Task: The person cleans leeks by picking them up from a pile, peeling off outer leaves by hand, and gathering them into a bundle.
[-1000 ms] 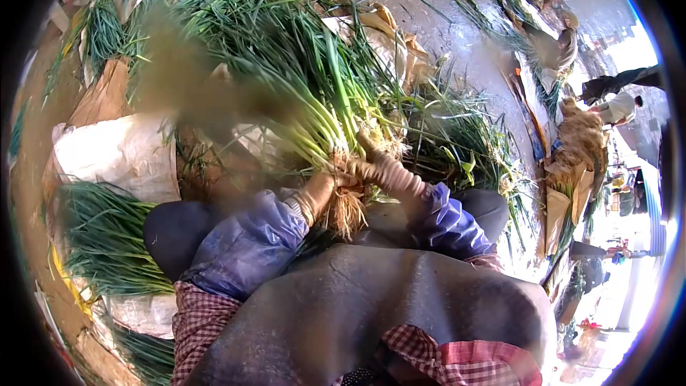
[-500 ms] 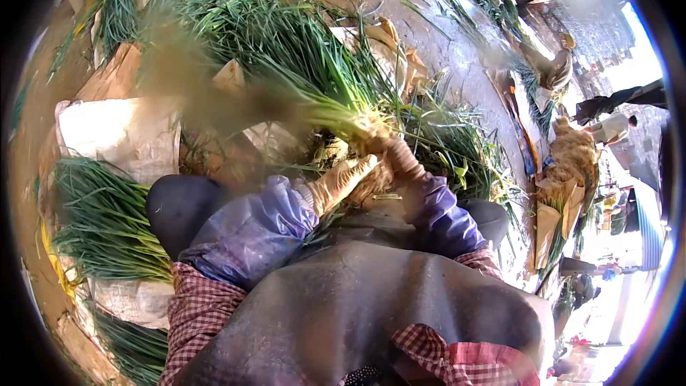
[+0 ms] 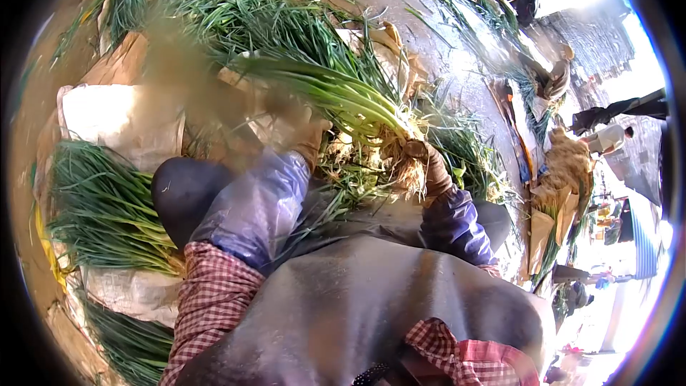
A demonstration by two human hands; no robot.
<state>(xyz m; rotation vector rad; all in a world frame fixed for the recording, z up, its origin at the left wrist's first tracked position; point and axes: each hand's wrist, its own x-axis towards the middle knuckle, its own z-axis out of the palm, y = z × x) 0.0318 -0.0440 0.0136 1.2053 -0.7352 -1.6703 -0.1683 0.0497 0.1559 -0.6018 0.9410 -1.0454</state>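
A bunch of green onions point(image 3: 357, 104) is in my gloved right hand point(image 3: 429, 171), which is closed around it close to the pale, stringy roots. Its leaves stretch toward the upper left. My gloved left hand point(image 3: 309, 144) is beside the bunch, left of the roots; a brown smear on the lens and blur hide its fingers. Below the held bunch lie loose onion trimmings point(image 3: 350, 175). Behind it spreads a large heap of green onions point(image 3: 264, 18).
At my left, a laid-out pile of green onions point(image 3: 107, 207) rests by a pale sack point(image 3: 121, 121). Loose leaves point(image 3: 457, 136) lie to the right. Farther right are a brown fibrous heap point(image 3: 564, 164) and a person point(image 3: 611, 139). My knees flank the work area.
My left hand has come away from the roots and moved left and up. My right hand has moved slightly right, still holding the bunch, whose roots now show more fully.
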